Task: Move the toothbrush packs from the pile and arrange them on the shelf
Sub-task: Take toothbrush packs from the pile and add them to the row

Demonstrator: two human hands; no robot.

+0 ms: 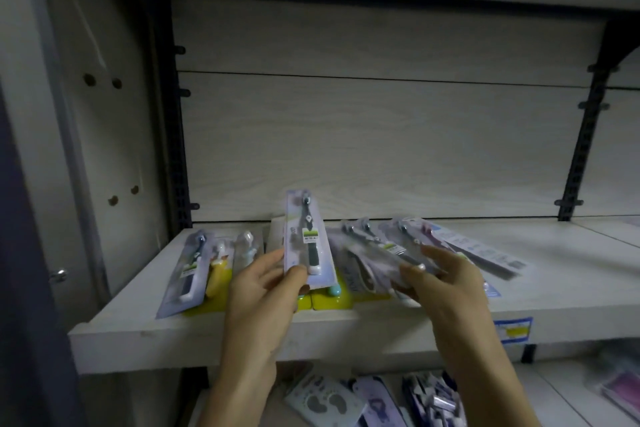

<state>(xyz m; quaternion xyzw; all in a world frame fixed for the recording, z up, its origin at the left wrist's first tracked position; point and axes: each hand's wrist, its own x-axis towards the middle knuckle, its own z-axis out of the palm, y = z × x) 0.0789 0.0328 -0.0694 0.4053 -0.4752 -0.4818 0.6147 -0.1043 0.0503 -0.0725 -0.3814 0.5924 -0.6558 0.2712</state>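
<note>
The left hand (266, 282) pinches one toothbrush pack (309, 241) by its lower end, thumb across the front of the card, and holds it tilted upright above the front half of the shelf (346, 326); held this way, the printed face stays readable and the pack can be lowered flat into a row. The right hand (446, 284) has its fingers curled round a fanned pile of packs (388, 253) that rests on the shelf just right of centre, probably steadying the loose stock while single packs are drawn off. Its grip is closed on the pile's near edge. Toward the left front corner of the shelf, a dark-handled pack (188, 272) lies flat beside two yellow-backed packs (221, 267), their lower ends toward the front edge: apparently the start of the arranged row. A blue and yellow price label (512, 329) is fixed to the shelf's front edge at the right. More packaged goods (346, 402) lie on the lower shelf; their contents are too dim to tell.
</note>
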